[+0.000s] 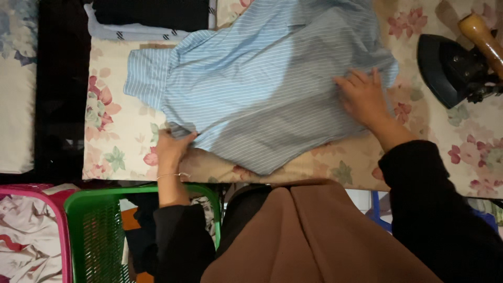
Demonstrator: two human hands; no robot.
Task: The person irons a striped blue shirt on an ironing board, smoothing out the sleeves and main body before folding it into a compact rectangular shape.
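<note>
A light blue striped shirt (262, 84) lies spread over a table covered with a floral cloth (118, 131). My left hand (172, 148) pinches the shirt's near left edge, fingers closed on the fabric. Flat on the shirt's right side rests my right hand (364, 97), fingers spread and pressing down. Both arms wear black sleeves.
A dark iron (453, 68) with a wooden handle lies at the table's right end. Folded dark and striped clothes (152, 15) sit at the far edge. A green basket (99, 230) and a pink basket (31, 236) with laundry stand at the near left.
</note>
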